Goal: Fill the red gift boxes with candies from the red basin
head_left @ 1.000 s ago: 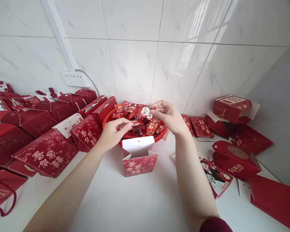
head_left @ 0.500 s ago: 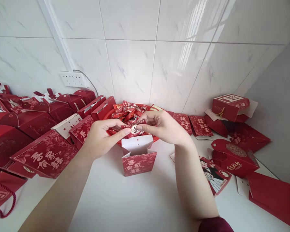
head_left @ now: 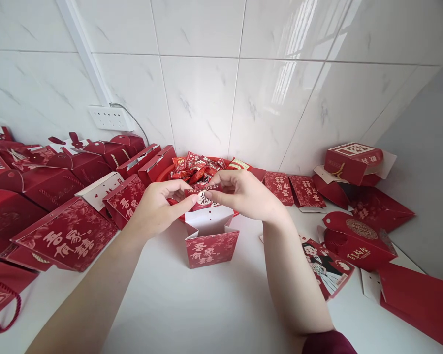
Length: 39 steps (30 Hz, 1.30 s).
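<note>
A red candy packet [head_left: 198, 201] printed "SWEET SUGAR", with a pale round emblem, is held up between both hands. My left hand [head_left: 167, 205] pinches its left side between thumb and fingers. On the right side, my right hand [head_left: 243, 194] grips it the same way, thumb by the emblem. Just below stands a red gift box [head_left: 212, 250] with pale lettering on its front. Its top is open, its white back flap raised, and neither hand touches it. Behind the hands, a red bowl [head_left: 165, 173] is heaped with wrapped candies [head_left: 197, 172], partly covered by the hands.
Red gift boxes [head_left: 66, 236] crowd the left side, several with rope handles. To the right lie flat red boxes [head_left: 278, 188], a box with a cartoon figure [head_left: 327, 265] and more folded boxes [head_left: 360, 241]. A tiled wall [head_left: 199, 103] with a power strip [head_left: 110, 118] closes the back.
Both hands stay on the packet and have shifted very slightly. The view has moved a little; the box stands as before.
</note>
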Available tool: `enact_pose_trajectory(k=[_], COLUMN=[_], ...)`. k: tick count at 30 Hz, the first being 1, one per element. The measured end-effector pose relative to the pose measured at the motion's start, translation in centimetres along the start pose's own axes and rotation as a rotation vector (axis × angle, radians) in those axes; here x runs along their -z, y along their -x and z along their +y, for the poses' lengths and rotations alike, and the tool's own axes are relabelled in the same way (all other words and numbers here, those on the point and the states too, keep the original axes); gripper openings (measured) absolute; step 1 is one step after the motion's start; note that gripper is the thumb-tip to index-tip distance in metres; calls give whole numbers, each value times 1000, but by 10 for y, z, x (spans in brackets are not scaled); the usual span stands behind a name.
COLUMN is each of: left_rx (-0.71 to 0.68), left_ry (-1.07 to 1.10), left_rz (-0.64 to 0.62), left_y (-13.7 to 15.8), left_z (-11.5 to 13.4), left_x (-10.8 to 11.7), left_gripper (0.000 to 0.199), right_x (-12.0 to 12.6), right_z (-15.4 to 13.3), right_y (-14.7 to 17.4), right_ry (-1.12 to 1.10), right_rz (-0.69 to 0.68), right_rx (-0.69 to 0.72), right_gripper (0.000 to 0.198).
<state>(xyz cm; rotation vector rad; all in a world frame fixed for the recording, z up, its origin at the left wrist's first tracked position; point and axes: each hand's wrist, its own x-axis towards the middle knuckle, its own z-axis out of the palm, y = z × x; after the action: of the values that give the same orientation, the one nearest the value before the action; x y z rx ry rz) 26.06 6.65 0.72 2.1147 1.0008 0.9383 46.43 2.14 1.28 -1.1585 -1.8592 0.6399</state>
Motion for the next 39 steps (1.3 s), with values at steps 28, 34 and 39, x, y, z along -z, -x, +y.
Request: enact_pose_trajectory(k=[28, 34, 39], left_rx=[125, 157, 125], left_ry=[-509, -657, -628], left_rz=[130, -85, -79], left_y=[-34, -37, -50], left_z=[-80, -97, -116], left_x=[37, 33, 24], left_gripper=[40, 25, 34], right_x=[24, 34, 36], right_z=[15, 19, 21], right_y=[4, 9, 11], right_ry=[-94, -55, -37], right_rz=[188, 209, 203], right_rx=[-10, -68, -89], right_gripper=[16, 18, 15])
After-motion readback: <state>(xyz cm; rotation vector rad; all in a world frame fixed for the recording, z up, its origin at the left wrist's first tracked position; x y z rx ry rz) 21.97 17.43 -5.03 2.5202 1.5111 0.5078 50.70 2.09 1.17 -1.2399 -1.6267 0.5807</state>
